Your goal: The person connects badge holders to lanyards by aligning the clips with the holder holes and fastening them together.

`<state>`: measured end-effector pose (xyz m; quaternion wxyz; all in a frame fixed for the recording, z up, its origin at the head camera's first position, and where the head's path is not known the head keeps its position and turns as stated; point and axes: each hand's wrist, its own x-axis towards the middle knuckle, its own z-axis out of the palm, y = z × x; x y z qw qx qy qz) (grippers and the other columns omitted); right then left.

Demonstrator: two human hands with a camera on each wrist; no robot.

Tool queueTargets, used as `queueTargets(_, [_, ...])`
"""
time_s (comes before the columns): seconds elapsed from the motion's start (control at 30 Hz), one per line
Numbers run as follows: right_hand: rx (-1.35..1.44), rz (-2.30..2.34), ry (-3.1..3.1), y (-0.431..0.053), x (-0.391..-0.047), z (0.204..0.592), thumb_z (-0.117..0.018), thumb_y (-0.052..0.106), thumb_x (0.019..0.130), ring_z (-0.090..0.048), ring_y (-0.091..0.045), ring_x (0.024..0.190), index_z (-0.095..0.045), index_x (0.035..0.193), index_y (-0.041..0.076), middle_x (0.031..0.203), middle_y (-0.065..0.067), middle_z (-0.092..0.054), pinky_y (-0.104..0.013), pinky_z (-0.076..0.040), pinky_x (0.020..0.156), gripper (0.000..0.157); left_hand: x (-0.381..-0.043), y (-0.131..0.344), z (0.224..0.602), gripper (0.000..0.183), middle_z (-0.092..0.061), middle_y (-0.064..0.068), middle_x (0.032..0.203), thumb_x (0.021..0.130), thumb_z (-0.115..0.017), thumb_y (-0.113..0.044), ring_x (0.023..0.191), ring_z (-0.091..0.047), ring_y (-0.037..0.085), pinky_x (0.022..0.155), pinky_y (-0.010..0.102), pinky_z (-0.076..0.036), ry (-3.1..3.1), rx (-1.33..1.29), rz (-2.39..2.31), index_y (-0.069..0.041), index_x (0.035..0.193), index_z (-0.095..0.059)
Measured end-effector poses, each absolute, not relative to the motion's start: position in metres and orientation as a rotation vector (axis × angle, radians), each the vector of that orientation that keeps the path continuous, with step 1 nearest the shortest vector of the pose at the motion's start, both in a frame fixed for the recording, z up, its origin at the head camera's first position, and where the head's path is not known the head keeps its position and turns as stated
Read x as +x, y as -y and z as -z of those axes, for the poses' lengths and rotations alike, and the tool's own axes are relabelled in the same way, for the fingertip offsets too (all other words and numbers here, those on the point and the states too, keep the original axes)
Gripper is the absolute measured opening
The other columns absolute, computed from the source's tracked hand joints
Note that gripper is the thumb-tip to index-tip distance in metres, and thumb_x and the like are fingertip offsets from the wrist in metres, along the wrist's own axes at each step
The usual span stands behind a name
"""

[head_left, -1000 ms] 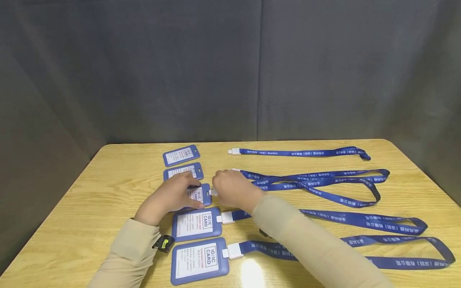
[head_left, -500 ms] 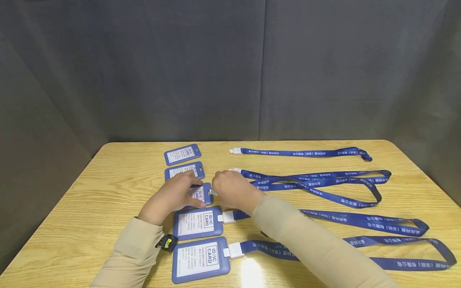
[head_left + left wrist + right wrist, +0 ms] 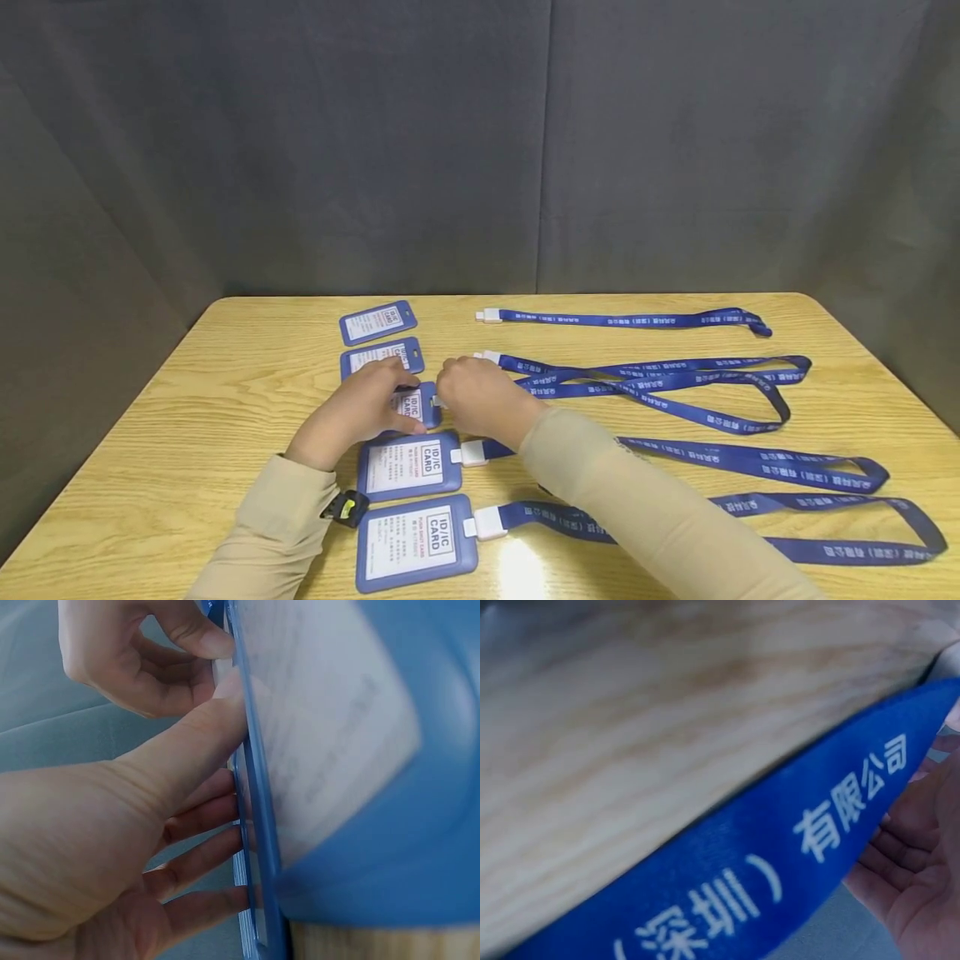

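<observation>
In the head view my left hand holds the third badge holder from the front, thumb on its near edge and fingers on its far edge. This blue holder has a white ID/IC CARD insert and lies flat on the table, partly covered by the hand. Beside its slotted end, my right hand pinches the white clip of a blue lanyard. The clip meets the slot; whether it is through cannot be seen. In the left wrist view the left thumb and right fingers come close together.
Nearer me lie two badge holders with white clips at their slots. Farther off are two holders apart from their lanyards. A grey curtain stands behind the wooden table.
Both hands stay almost in place at the third holder. My right hand has shifted very slightly left toward the holder's slotted end.
</observation>
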<state>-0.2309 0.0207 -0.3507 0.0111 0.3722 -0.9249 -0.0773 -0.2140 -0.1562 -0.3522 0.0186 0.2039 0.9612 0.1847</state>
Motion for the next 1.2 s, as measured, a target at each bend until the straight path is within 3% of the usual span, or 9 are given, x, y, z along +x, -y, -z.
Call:
queueTargets(0.33, [1.158, 0.308, 2.811, -0.017, -0.228, 0.351, -0.076, 0.02, 0.085, -0.063, -0.015, 0.082, -0.075, 0.111, 0.009, 0.094, -0.003, -0.069, -0.028, -0.055, 0.085, 0.028, -0.215, 0.157, 0.353, 0.061, -0.064, 0.012, 0.103, 0.069, -0.091, -0.027, 0.088, -0.056, 0.021, 0.085, 0.04, -0.05, -2.988, 0.712, -0.595, 0.005, 0.117, -0.069])
queueTargets(0.63, [1.152, 0.288, 2.847, -0.019, -0.227, 0.349, -0.074, 0.018, 0.089, -0.065, -0.016, 0.086, -0.075, 0.112, 0.01, 0.097, -0.004, -0.07, -0.028, -0.054, 0.087, 0.025, -0.215, 0.156, 0.352, 0.061, -0.061, 0.008, 0.097, 0.07, -0.091, -0.026, 0.084, -0.053, 0.019, 0.082, 0.039, -0.05, -2.974, 0.704, -0.587, 0.005, 0.117, -0.069])
queueTargets(1.2, [1.017, -0.268, 3.086, -0.033, -0.224, 0.338, -0.071, 0.014, 0.092, -0.061, -0.015, 0.084, -0.075, 0.109, 0.005, 0.107, -0.008, -0.067, -0.03, -0.054, 0.086, 0.02, -0.211, 0.156, 0.349, 0.065, -0.055, 0.012, 0.119, 0.079, -0.084, -0.028, 0.107, -0.051, 0.027, 0.095, 0.046, -0.048, -2.885, 0.555, -0.578, 0.003, 0.131, -0.059])
